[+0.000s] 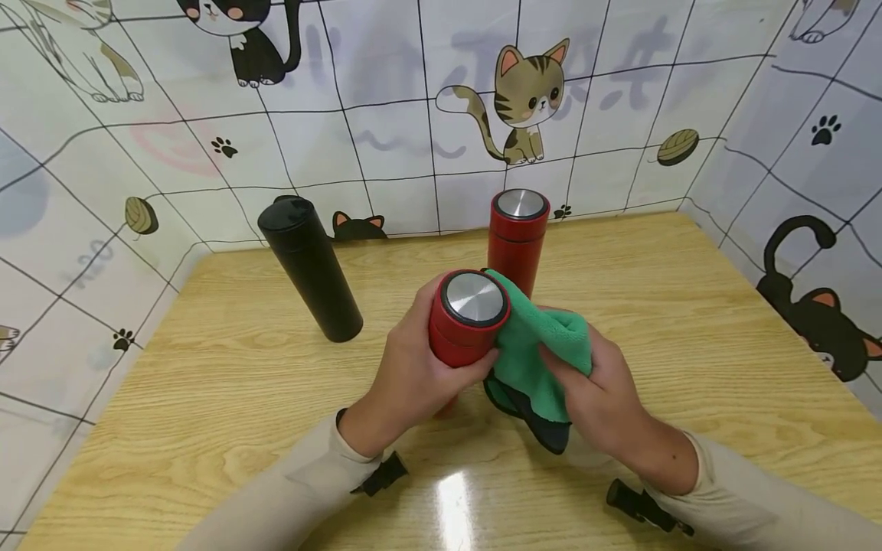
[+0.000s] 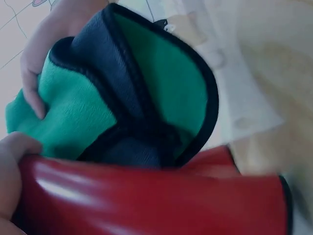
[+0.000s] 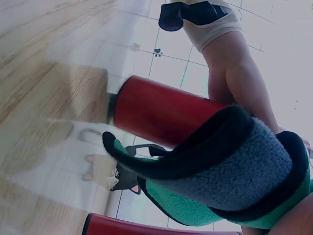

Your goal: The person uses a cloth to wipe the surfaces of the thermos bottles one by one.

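Note:
My left hand [image 1: 409, 367] grips a red thermos bottle [image 1: 460, 348] with a brushed silver lid, holding it up off the table with its top tilted toward the head camera. Bunched in my right hand [image 1: 602, 394] is a green cloth [image 1: 534, 348] with a dark grey back and black edging. The cloth lies against the right side of the bottle near its top. In the left wrist view the glossy bottle wall [image 2: 146, 200] runs below the folded cloth [image 2: 78, 98]. The right wrist view shows the bottle's lower body [image 3: 161, 110] beyond the cloth; its lid is hidden there.
Just behind the hands a second red thermos bottle [image 1: 518, 241] stands upright on the wooden table [image 1: 227, 413]. A black bottle [image 1: 313, 275] stands further left. White sheets with cat drawings [image 1: 386, 153] wall in the back and sides.

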### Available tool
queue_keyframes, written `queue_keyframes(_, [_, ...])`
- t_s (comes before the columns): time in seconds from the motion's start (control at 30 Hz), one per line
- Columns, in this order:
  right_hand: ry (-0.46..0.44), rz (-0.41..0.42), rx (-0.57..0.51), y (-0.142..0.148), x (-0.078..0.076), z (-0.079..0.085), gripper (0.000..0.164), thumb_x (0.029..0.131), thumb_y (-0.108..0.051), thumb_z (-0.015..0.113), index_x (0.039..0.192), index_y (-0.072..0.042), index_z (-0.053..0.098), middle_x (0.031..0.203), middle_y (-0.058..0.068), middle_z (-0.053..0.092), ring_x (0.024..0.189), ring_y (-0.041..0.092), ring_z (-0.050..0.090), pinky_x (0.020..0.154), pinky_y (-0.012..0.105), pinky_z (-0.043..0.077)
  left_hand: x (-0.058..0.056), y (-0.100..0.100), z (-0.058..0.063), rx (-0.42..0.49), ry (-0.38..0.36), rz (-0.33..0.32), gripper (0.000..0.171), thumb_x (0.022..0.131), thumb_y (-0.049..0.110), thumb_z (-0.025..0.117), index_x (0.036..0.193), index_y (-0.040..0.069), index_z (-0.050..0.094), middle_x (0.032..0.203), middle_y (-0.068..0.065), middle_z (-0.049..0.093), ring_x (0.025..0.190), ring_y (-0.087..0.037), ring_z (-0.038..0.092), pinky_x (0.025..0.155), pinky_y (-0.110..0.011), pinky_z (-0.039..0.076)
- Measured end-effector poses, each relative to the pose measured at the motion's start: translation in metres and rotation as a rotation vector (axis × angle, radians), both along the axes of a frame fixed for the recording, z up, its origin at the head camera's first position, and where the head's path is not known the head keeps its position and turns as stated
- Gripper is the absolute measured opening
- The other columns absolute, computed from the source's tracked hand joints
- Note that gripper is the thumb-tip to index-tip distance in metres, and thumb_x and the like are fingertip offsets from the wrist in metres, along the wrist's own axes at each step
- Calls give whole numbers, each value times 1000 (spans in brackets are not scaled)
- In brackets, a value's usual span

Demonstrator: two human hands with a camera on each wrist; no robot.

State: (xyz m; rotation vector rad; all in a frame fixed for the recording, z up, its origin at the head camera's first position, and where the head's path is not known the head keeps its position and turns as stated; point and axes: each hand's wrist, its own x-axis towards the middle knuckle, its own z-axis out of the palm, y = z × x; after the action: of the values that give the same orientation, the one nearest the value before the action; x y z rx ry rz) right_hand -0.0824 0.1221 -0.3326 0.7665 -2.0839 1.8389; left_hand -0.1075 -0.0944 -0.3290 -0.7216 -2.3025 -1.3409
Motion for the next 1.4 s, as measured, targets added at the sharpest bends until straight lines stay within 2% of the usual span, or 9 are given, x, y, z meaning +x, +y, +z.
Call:
queue_keyframes(0.1, [-60,-37,-31,2,0,1,38,99,7,48,135,-1,57,127,-7,65,114,4,64,92,18,54,0,-3,6,-97,55,45,81,76,18,85,144,15,41,131,-1,59,118,-14,59,97,-32,55])
queue_keyframes(0.2, [-96,-54,-82,3,0,2,38,99,6,49,134,-5,57,123,-5,67,111,5,66,89,19,56,1,-5,11,-208,69,90,80,74,18,85,143,17,43,126,-1,60,114,-15,59,94,-34,57])
queue_keyframes(0.4, [-32,-83,-107,1,2,3,39,97,8,51,133,-4,59,125,-4,67,115,6,64,92,18,54,7,-4,17,-428,87,181,78,70,25,87,137,24,48,108,-1,63,91,-15,64,75,-34,60])
queue_keyframes(0.6, [215,31,-50,-2,-3,1,43,96,15,47,138,10,52,143,11,59,136,18,53,109,27,45,9,-3,15,-543,130,214,81,66,29,89,136,24,48,104,-2,64,82,-16,63,72,-34,58])
queue_keyframes(0.7, [382,48,28,-4,-6,1,36,100,2,49,134,13,53,145,16,56,140,25,49,115,31,41,9,-2,14,-569,130,200,82,66,29,88,136,21,48,103,-3,64,82,-16,62,72,-33,58])
queue_keyframes(0.8, [554,19,107,-4,-8,0,36,103,-12,50,127,14,57,144,14,57,141,28,48,117,33,39,9,-2,13,-586,136,190,77,66,29,88,132,16,51,102,-3,63,83,-16,62,73,-33,57])
queue_keyframes(0.93, [658,4,148,-5,-10,1,39,104,-19,49,122,14,61,143,12,58,140,28,48,117,32,39,8,-3,11,-607,151,193,67,66,30,88,122,12,55,101,-3,64,85,-16,62,73,-34,56])
queue_keyframes(1.2, [548,-54,227,-3,-9,0,48,103,-27,51,134,9,56,146,17,55,139,25,48,115,26,40,9,-1,10,-630,140,146,68,68,31,85,125,14,54,99,-2,63,84,-15,62,75,-34,55])
queue_keyframes(1.4, [460,-66,256,0,-9,-2,54,103,-35,52,139,5,54,147,18,52,136,21,48,112,20,40,8,-4,15,-590,118,179,83,65,30,89,137,19,49,103,-2,64,86,-16,62,74,-34,55])
